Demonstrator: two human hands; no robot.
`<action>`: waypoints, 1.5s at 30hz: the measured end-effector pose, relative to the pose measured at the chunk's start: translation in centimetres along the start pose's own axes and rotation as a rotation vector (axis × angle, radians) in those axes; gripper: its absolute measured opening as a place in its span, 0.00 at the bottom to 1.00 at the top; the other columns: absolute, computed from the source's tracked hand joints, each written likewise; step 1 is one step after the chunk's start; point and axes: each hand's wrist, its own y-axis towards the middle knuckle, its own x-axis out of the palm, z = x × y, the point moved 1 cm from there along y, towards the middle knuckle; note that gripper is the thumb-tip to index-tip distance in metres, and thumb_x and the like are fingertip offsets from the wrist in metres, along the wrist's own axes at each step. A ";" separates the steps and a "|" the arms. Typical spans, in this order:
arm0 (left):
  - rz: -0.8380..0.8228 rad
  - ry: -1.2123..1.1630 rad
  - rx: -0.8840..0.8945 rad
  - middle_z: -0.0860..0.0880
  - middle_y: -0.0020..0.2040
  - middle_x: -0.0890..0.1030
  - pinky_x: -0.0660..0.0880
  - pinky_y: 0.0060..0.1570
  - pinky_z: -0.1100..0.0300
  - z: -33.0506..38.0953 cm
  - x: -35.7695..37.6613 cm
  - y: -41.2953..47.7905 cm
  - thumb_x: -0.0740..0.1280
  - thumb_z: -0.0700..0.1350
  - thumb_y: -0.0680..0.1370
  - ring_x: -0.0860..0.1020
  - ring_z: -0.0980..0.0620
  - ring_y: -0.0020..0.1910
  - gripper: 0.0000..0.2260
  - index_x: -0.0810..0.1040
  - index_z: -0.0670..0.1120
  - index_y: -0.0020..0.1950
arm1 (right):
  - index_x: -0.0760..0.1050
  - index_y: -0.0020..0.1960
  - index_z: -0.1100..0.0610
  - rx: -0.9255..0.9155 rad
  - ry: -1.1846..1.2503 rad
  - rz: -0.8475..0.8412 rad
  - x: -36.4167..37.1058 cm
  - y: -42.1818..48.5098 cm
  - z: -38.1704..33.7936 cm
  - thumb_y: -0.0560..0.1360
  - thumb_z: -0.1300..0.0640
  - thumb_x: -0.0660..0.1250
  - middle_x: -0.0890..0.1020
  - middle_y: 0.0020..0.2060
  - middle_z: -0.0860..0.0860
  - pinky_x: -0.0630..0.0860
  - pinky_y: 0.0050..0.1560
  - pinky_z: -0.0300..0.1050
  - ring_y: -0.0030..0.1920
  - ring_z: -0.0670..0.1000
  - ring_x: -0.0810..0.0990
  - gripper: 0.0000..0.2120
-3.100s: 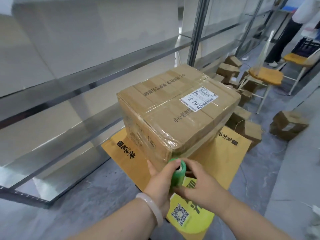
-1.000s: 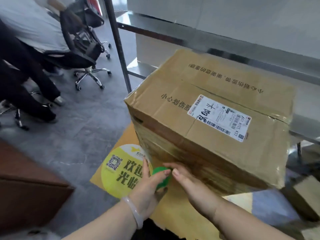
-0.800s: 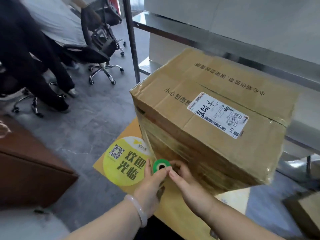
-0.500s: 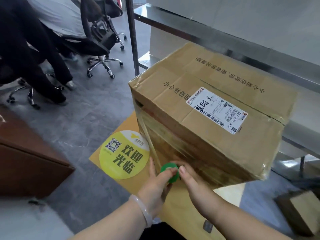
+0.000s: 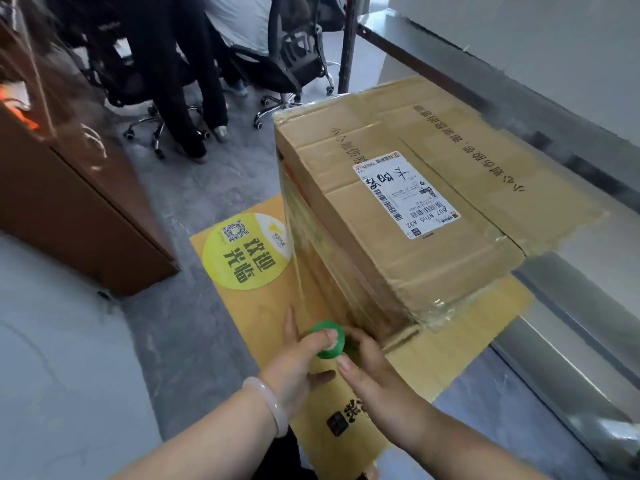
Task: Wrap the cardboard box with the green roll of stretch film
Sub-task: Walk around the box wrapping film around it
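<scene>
While the left hand (image 5: 298, 367) grips the green roll (image 5: 327, 339) mid-mat (image 5: 450, 351), at the cardboard box's (image 5: 398, 216) near corner, a wrapping pass looks underway. The right hand (image 5: 369, 370) touches the roll; I cannot tell if it grasps. The next move probably needs film kept taut round that corner.

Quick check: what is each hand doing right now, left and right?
Left hand: holding the green roll, thumb over its end.
Right hand: holding the same roll, fingers curled round its other side.

Shelf (image 5: 554, 140) near cardboard box (image 5: 485, 174), open floor (image 5: 180, 188) left
</scene>
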 end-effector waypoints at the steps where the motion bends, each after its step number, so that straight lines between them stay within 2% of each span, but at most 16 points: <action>1: 0.026 -0.031 0.014 0.55 0.56 0.74 0.75 0.61 0.41 -0.6 0.6 -0.2 0.75 0.46 0.62 0.76 0.54 0.56 0.50 0.51 0.67 0.77 | 0.55 0.72 0.36 -0.016 -0.032 -0.020 -0.5 -0.4 0.3 0.69 0.27 0.58 0.62 0.72 0.34 0.61 0.72 0.47 0.71 0.35 0.60 0.35; 4: 0.116 -0.131 0.022 0.51 0.63 0.74 0.78 0.49 0.47 -2.1 1.6 -1.1 0.73 0.43 0.71 0.75 0.50 0.61 0.43 0.52 0.66 0.77 | 0.55 0.72 0.34 -0.070 -0.111 -0.061 -1.2 -1.8 0.4 0.70 0.30 0.58 0.60 0.70 0.34 0.58 0.71 0.42 0.71 0.35 0.58 0.33; 9: 0.069 -0.162 0.007 0.47 0.66 0.73 0.80 0.44 0.49 -4.4 3.1 -2.9 0.71 0.47 0.64 0.75 0.46 0.63 0.45 0.54 0.65 0.76 | 0.65 0.61 0.40 -0.077 0.008 0.013 -1.6 -4.1 1.7 0.65 0.34 0.63 0.70 0.66 0.38 0.67 0.68 0.47 0.65 0.35 0.68 0.27; 11: 0.034 -0.138 0.020 0.48 0.63 0.74 0.79 0.49 0.47 -4.9 3.8 -3.0 0.71 0.47 0.64 0.76 0.48 0.59 0.44 0.54 0.63 0.76 | 0.66 0.57 0.37 -0.082 0.012 0.063 -2.3 -4.6 2.2 0.66 0.37 0.65 0.74 0.62 0.38 0.70 0.65 0.49 0.62 0.39 0.73 0.21; 14: -0.030 -0.061 0.002 0.48 0.60 0.77 0.74 0.55 0.46 -6.0 4.6 -3.4 0.74 0.49 0.61 0.75 0.47 0.63 0.45 0.55 0.64 0.73 | 0.68 0.58 0.32 -0.093 -0.043 0.128 -3.3 -5.4 2.4 0.68 0.38 0.64 0.73 0.60 0.37 0.69 0.61 0.39 0.61 0.35 0.71 0.18; 17: -0.052 -0.003 -0.024 0.51 0.59 0.79 0.74 0.52 0.47 -7.1 5.5 -3.9 0.73 0.54 0.52 0.74 0.49 0.66 0.52 0.53 0.64 0.73 | 0.72 0.57 0.39 -0.116 -0.060 0.145 -3.9 -6.5 2.9 0.67 0.34 0.61 0.73 0.60 0.35 0.66 0.63 0.40 0.64 0.37 0.69 0.21; 21: -0.071 0.003 -0.022 0.55 0.62 0.75 0.73 0.62 0.42 -7.8 6.8 -3.8 0.75 0.55 0.56 0.74 0.56 0.60 0.59 0.41 0.62 0.78 | 0.70 0.56 0.48 -0.101 0.033 0.122 -5.0 -7.6 3.6 0.66 0.35 0.61 0.79 0.52 0.37 0.69 0.55 0.35 0.58 0.37 0.75 0.24; 24: -0.068 -0.012 -0.027 0.52 0.68 0.73 0.74 0.61 0.43 -8.1 8.2 -3.2 0.76 0.56 0.54 0.74 0.53 0.63 0.62 0.39 0.62 0.78 | 0.68 0.63 0.35 -0.097 -0.048 0.044 -6.6 -7.8 3.3 0.67 0.31 0.56 0.73 0.60 0.32 0.66 0.57 0.31 0.62 0.29 0.68 0.25; 27: -0.054 -0.043 -0.025 0.47 0.72 0.73 0.79 0.49 0.52 -9.1 9.9 -1.7 0.78 0.55 0.55 0.75 0.51 0.63 0.60 0.48 0.59 0.80 | 0.71 0.57 0.27 -0.110 -0.126 0.024 -9.1 -7.2 3.1 0.68 0.29 0.50 0.72 0.62 0.35 0.64 0.66 0.38 0.63 0.31 0.68 0.21; 29: -0.010 -0.095 0.012 0.48 0.74 0.70 0.80 0.43 0.56 -9.9 11.2 -0.5 0.79 0.54 0.57 0.75 0.51 0.65 0.58 0.50 0.59 0.80 | 0.75 0.56 0.33 -0.112 -0.088 -0.004 -11.2 -6.6 3.2 0.67 0.28 0.50 0.76 0.61 0.39 0.65 0.69 0.45 0.64 0.37 0.71 0.24; 32: 0.133 -0.227 0.086 0.47 0.75 0.69 0.76 0.60 0.49 -10.7 14.2 0.2 0.79 0.51 0.57 0.75 0.47 0.67 0.58 0.45 0.66 0.78 | 0.75 0.59 0.40 -0.019 -0.058 -0.144 -14.6 -5.6 4.1 0.64 0.22 0.53 0.77 0.63 0.42 0.64 0.71 0.53 0.67 0.44 0.71 0.33; 34: 0.277 -0.299 0.140 0.45 0.75 0.67 0.72 0.64 0.49 -11.2 16.4 0.5 0.77 0.49 0.60 0.74 0.45 0.67 0.58 0.41 0.68 0.77 | 0.74 0.60 0.41 -0.009 -0.112 -0.233 -17.0 -4.9 4.5 0.63 0.20 0.53 0.77 0.63 0.43 0.64 0.71 0.54 0.67 0.45 0.71 0.35; 36: 0.401 -0.364 0.188 0.45 0.77 0.62 0.73 0.61 0.50 -11.5 18.5 0.9 0.78 0.49 0.61 0.72 0.43 0.68 0.60 0.37 0.66 0.77 | 0.72 0.61 0.37 -0.013 -0.178 -0.281 -19.1 -4.2 4.3 0.66 0.21 0.51 0.75 0.64 0.40 0.65 0.69 0.48 0.66 0.41 0.71 0.33; 38: 0.437 -0.470 0.218 0.46 0.79 0.59 0.70 0.67 0.48 -11.9 20.2 1.5 0.79 0.51 0.56 0.70 0.44 0.71 0.63 0.37 0.67 0.77 | 0.71 0.64 0.36 -0.039 -0.226 -0.320 -20.8 -3.9 3.8 0.72 0.26 0.48 0.72 0.65 0.37 0.64 0.64 0.34 0.64 0.32 0.67 0.28; 41: 0.464 -0.557 0.244 0.45 0.76 0.65 0.70 0.69 0.47 -11.9 22.6 1.9 0.79 0.48 0.60 0.74 0.44 0.68 0.59 0.41 0.70 0.76 | 0.69 0.68 0.43 -0.048 -0.277 -0.361 -22.6 -3.4 3.8 0.74 0.31 0.49 0.70 0.67 0.40 0.62 0.70 0.42 0.68 0.39 0.66 0.29; 45: 0.562 -0.514 0.261 0.49 0.75 0.68 0.68 0.70 0.45 -12.0 24.5 2.8 0.77 0.55 0.52 0.73 0.46 0.68 0.62 0.40 0.70 0.76 | 0.74 0.56 0.44 -0.082 -0.251 -0.404 -24.1 -2.9 4.0 0.72 0.33 0.53 0.77 0.57 0.37 0.65 0.69 0.44 0.64 0.39 0.72 0.22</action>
